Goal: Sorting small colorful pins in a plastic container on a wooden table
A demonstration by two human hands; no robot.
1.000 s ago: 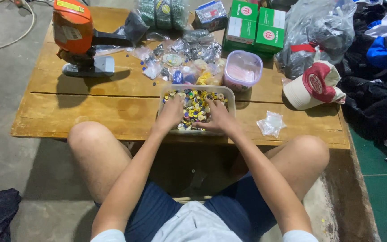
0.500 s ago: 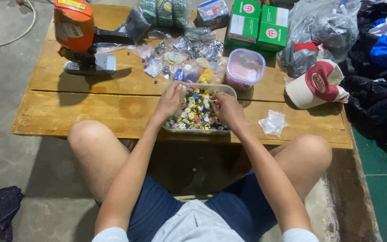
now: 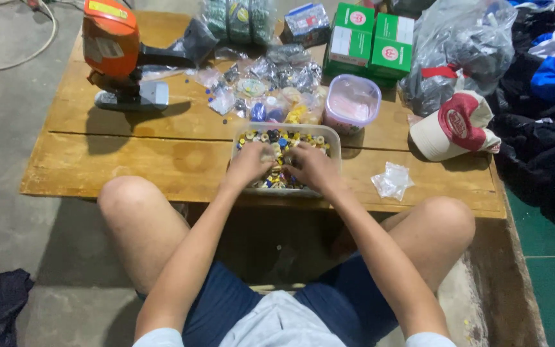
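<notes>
A shallow, clear plastic rectangular tray (image 3: 334,136) filled with small multicoloured buttons (image 3: 282,138) sits at the near edge of a low, worn wooden table (image 3: 130,167), straight in front of the seated person and between the bare knees. Its long axis runs left to right, parallel to the table's front edge, with the short sides pointing away toward the clutter behind it. Both hands are in the tray, close together over its near half: the left hand (image 3: 250,164) rests on the buttons with fingers curled down into them, and the right hand (image 3: 311,166) lies just beside it, fingers likewise bent into the heap. Whether either hand has actually pinched a button cannot be told, since the fingertips are buried among the pieces. Just behind the tray lie small clear plastic bags of bits (image 3: 271,80), and to its right rear stands a round clear tub with a pink lid (image 3: 352,103). An orange and black power tool (image 3: 114,54) stands at the table's far left, well apart from the tray. Green cardboard boxes (image 3: 370,40) stand at the far edge, a red and cream cap (image 3: 454,125) lies to the right, and a crumpled clear wrapper (image 3: 392,180) lies near the front right edge.
</notes>
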